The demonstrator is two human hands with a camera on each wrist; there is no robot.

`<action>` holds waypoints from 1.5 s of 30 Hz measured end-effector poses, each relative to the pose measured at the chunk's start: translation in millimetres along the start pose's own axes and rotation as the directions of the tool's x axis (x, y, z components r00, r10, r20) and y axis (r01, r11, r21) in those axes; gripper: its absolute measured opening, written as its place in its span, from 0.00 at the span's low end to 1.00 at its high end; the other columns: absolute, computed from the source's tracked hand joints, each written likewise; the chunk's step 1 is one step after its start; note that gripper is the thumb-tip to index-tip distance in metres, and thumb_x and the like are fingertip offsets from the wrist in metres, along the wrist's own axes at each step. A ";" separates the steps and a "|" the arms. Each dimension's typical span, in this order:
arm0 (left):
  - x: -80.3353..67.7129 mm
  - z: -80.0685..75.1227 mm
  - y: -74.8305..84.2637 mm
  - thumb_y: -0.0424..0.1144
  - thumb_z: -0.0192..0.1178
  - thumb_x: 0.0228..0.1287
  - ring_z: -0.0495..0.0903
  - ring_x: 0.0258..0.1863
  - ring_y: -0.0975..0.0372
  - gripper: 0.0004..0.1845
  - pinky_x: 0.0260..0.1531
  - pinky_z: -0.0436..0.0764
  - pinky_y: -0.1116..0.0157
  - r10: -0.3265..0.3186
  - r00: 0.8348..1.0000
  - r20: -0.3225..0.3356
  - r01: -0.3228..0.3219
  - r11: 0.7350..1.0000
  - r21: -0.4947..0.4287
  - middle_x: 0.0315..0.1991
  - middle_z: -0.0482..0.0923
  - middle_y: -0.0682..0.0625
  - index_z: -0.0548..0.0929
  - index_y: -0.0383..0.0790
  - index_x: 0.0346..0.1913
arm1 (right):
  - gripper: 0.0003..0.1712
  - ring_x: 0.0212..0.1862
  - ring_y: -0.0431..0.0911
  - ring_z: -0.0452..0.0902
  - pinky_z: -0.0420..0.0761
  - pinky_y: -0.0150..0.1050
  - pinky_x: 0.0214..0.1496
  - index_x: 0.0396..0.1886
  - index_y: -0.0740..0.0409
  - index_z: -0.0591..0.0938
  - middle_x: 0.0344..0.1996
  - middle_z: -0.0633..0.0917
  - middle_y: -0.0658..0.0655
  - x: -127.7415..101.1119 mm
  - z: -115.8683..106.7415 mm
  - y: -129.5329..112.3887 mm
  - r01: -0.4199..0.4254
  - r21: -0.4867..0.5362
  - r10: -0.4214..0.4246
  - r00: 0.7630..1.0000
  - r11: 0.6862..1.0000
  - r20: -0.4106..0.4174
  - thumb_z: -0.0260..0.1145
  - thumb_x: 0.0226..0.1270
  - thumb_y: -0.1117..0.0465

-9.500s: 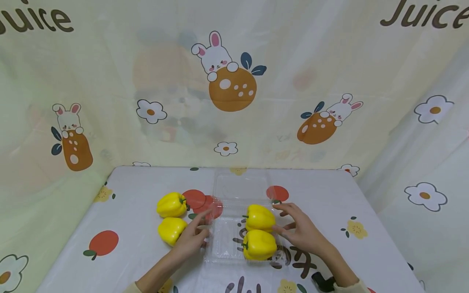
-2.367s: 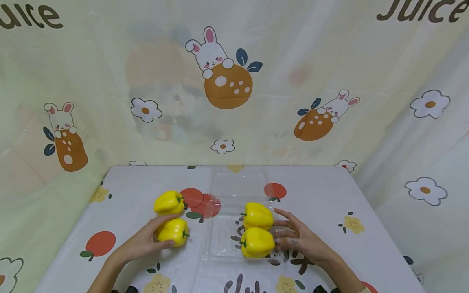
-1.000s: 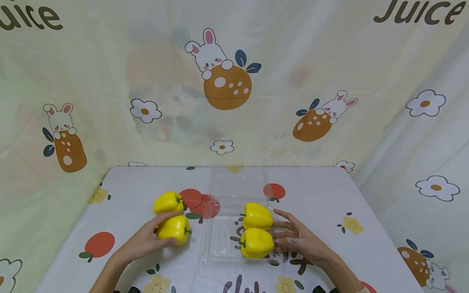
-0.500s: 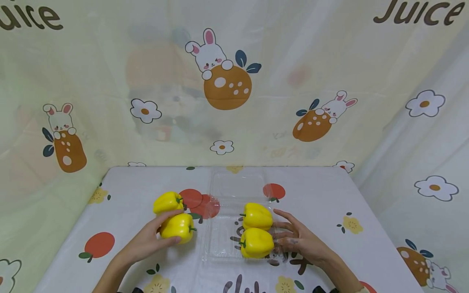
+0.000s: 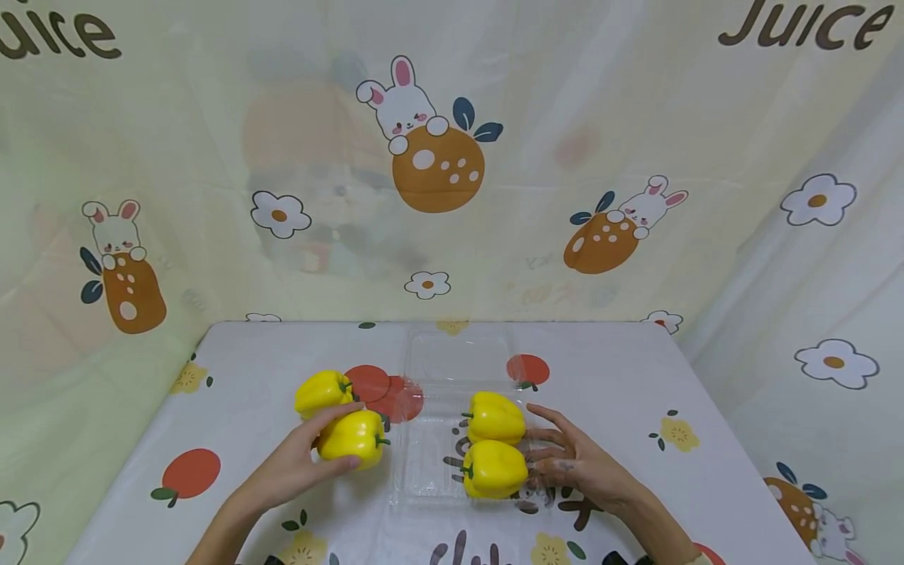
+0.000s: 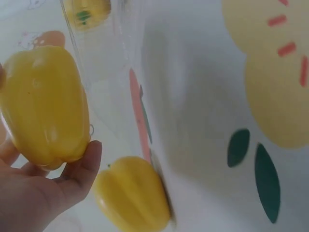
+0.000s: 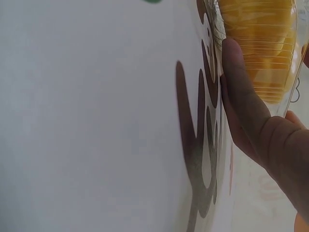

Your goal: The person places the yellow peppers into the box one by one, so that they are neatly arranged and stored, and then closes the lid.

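Note:
My left hand [image 5: 293,467] grips a yellow bell pepper [image 5: 353,439], fingers over its far side and thumb at its near side. The left wrist view shows that bell pepper [image 6: 46,106] close beside the clear container wall. Just behind it, a second yellow bell pepper [image 5: 319,391] lies on the cloth. Two more bell peppers, a far one [image 5: 497,416] and a near one [image 5: 494,469], sit side by side in the right half of a clear plastic container [image 5: 427,471]. Spread fingers of my right hand [image 5: 582,463] touch the container's right wall, the thumb [image 7: 246,92] against its outside.
The container's clear lid [image 5: 459,357] lies folded back toward the rear. A white cloth [image 5: 600,369] printed with fruit and flowers covers the table. A printed curtain [image 5: 318,141] hangs behind it. Black wrist gear [image 5: 616,558] shows at the bottom edge.
Over the last second my left hand has carried its bell pepper right and slightly back, toward the container. The right hand has stayed at the container wall; earlier the left hand was at its left side.

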State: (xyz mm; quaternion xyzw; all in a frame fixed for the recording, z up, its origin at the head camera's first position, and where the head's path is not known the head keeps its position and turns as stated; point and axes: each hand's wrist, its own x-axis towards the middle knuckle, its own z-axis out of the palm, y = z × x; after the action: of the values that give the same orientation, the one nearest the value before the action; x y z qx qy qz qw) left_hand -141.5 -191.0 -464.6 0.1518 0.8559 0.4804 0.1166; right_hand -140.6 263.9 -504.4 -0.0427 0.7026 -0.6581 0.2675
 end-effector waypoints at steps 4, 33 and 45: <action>2.5 3.9 4.0 0.51 0.74 0.65 0.73 0.67 0.51 0.36 0.67 0.77 0.51 -0.008 1.000 0.010 0.008 1.000 -0.016 0.77 0.71 0.48 0.72 0.62 0.75 | 0.55 0.67 0.54 0.80 0.87 0.54 0.63 0.88 0.44 0.47 0.80 0.61 0.76 0.0 -0.4 0.3 0.003 -0.004 -0.003 1.000 1.000 0.002 0.70 0.73 0.63; 16.6 36.3 23.2 0.51 0.74 0.64 0.74 0.66 0.56 0.38 0.71 0.75 0.50 0.043 0.996 0.073 -0.038 0.997 -0.067 0.73 0.74 0.58 0.72 0.60 0.76 | 0.56 0.65 0.54 0.81 0.88 0.53 0.62 0.87 0.45 0.49 0.78 0.64 0.76 1.2 3.0 -5.8 -0.034 -0.028 0.032 0.998 0.999 -0.049 0.72 0.69 0.63; 21.2 50.3 29.7 0.52 0.75 0.63 0.72 0.71 0.54 0.37 0.77 0.68 0.39 0.072 0.994 0.083 -0.064 0.993 -0.095 0.76 0.72 0.55 0.72 0.69 0.74 | 0.57 0.64 0.53 0.81 0.88 0.52 0.63 0.87 0.44 0.49 0.78 0.64 0.75 3.1 2.0 -2.6 -0.051 -0.007 0.051 0.997 0.999 -0.051 0.73 0.68 0.64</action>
State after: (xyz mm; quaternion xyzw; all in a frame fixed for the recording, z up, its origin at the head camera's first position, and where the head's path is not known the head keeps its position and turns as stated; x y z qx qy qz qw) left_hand -139.4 -128.9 -466.0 0.1960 0.8213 0.5161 0.1440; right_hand -143.1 260.5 -502.9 -0.0091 0.7128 -0.6488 0.2661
